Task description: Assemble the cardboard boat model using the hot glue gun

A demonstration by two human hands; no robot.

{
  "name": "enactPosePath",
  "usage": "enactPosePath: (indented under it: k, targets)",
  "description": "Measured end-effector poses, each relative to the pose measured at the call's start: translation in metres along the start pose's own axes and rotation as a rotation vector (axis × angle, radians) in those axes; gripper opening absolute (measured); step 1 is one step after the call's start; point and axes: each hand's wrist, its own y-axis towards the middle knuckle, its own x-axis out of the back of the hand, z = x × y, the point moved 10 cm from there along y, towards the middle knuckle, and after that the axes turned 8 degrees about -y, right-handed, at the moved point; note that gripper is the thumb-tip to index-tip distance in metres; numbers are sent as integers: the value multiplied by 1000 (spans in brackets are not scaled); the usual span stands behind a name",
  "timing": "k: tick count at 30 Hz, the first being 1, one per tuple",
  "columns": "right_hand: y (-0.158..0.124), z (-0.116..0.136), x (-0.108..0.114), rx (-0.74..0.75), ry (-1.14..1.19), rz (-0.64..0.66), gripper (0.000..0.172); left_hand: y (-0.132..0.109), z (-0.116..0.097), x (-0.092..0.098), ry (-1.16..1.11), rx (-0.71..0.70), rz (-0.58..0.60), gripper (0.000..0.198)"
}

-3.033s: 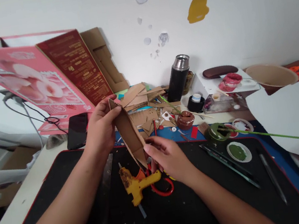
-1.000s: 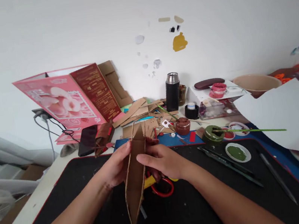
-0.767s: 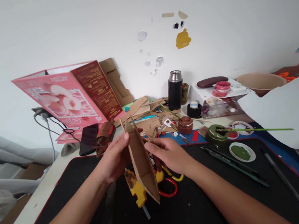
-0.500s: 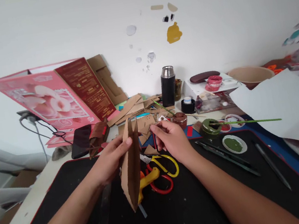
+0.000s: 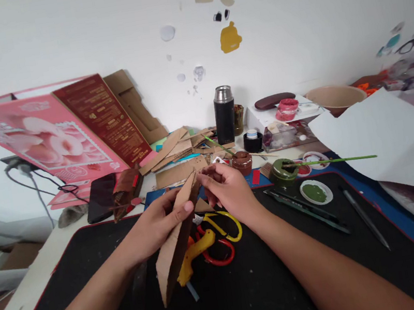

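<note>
My left hand (image 5: 162, 219) grips a long folded piece of brown cardboard (image 5: 174, 244), tilted with its lower end over the black mat (image 5: 252, 294). My right hand (image 5: 225, 190) is closed in a pinch at the cardboard's upper tip; whether it holds a small scrap I cannot make out. Under the cardboard lie a yellow glue gun (image 5: 193, 254), yellow-handled scissors (image 5: 224, 224) and red-handled scissors (image 5: 219, 252).
A pink box (image 5: 43, 139) and a phone (image 5: 99, 197) sit at the left. Cardboard scraps (image 5: 179, 154), a black flask (image 5: 224, 114), paint pots (image 5: 282, 172), a green-tipped brush (image 5: 334, 161), a craft knife (image 5: 301, 205) and white paper (image 5: 388, 136) crowd the back and right.
The cardboard has tilted lower and further left in my left hand. My right hand let go of its side, reached toward the scraps, and now pinches near the top end.
</note>
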Motion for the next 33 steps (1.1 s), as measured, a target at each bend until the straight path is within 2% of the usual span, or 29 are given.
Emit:
enactPosePath:
  k: [4, 10, 17, 22, 26, 30, 33]
  targets:
    - [0, -2, 4, 3, -26, -43, 25, 0, -7, -4, 52, -39, 22, 66]
    - [0, -3, 6, -12, -12, -65, 25, 0, -14, 1, 206, -112, -41, 56]
    - [0, -19, 5, -138, 119, -79, 25, -2, -12, 4, 362, -125, -85, 63]
    - [0, -20, 4, -142, 145, -82, 24, -3, -17, 5, 347, -137, -93, 58]
    - [2, -22, 14, -158, 174, -140, 24, -3, -18, 9, 302, -125, -111, 54]
    - [6, -21, 27, -146, 214, -222, 29, -1, -16, 9, 253, -103, -96, 55]
    - [6, -21, 26, -155, 231, -216, 33, 0, -13, 10, 236, -78, -82, 62]
